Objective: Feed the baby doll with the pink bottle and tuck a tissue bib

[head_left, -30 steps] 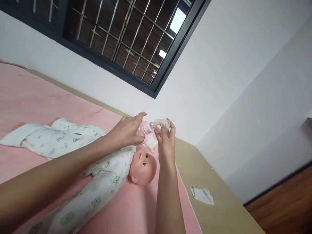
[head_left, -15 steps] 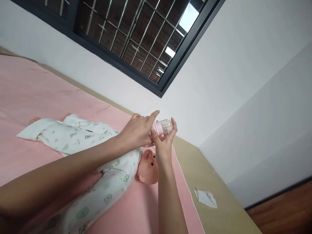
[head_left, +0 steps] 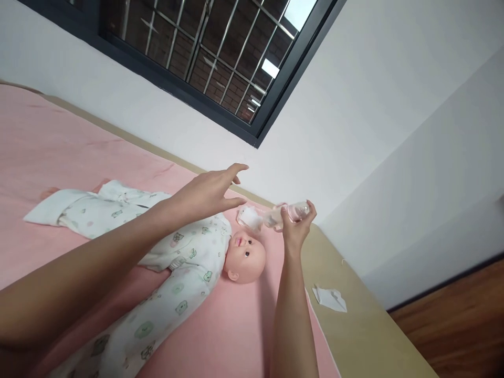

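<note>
In my right hand (head_left: 297, 228) is a clear baby bottle (head_left: 273, 218) with a pink collar and a see-through cap, tilted on its side with the cap end to the right. My fingers wrap round it near the collar. My left hand (head_left: 216, 189) hovers to the left of the bottle, fingers apart and holding nothing. Below my hands a baby doll (head_left: 244, 257) lies on its back, dressed in a white suit (head_left: 197, 252) with green animal prints. A crumpled white tissue (head_left: 249, 217) lies beyond the doll's head, between my hands.
A pink sheet (head_left: 220, 331) covers much of the tan surface (head_left: 346, 346). Another white tissue (head_left: 329, 298) lies on the bare tan strip at right. White walls rise behind, with a barred, dark-framed window (head_left: 205, 58) above. Brown wood (head_left: 464, 320) shows at lower right.
My left hand has let go of the bottle and drawn back left, its fingers opening. My right hand has carried the bottle to the right. The tissue near the doll's head has come into view.
</note>
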{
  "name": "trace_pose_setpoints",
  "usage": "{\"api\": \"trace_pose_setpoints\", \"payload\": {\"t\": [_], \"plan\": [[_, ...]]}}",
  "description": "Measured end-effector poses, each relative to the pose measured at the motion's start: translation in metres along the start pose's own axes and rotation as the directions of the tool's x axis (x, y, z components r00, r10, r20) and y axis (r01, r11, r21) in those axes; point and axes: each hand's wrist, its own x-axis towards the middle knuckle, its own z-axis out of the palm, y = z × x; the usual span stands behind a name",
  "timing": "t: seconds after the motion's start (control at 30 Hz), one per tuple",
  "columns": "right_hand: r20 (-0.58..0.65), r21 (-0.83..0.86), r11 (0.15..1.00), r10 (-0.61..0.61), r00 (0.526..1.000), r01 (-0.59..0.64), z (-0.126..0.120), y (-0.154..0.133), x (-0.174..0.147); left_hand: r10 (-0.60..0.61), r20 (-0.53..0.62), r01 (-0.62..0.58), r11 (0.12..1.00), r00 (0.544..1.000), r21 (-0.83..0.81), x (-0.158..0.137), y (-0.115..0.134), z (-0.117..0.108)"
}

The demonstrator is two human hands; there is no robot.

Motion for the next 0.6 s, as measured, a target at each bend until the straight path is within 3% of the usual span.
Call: {"api": "trace_pose_setpoints", "payload": {"t": [0.13, 0.23, 0.4, 0.6], "plan": [[-0.052, -0.356, 0.933, 0.043, 0.998, -0.058, -0.014, 0.052, -0.002, -0.010, 0.065, 0.011, 1.000, 0.998, -0.017, 0.003, -0.009, -0.002], [-0.031, -0.516, 0.846, 0.140, 0.990, -0.135, -0.021, 0.080, -0.011, -0.036, 0.088, 0.036, 0.999, 0.995, -0.001, 0.006, -0.014, -0.003], [-0.001, -0.625, 0.762, 0.216, 0.976, -0.169, -0.023, 0.100, -0.019, -0.076, 0.102, 0.073, 0.997, 0.992, 0.031, 0.007, -0.015, -0.007], [0.003, -0.635, 0.754, 0.220, 0.975, -0.169, -0.022, 0.103, -0.018, -0.118, 0.154, 0.112, 0.993, 0.981, 0.047, 0.010, -0.015, -0.010]]}}
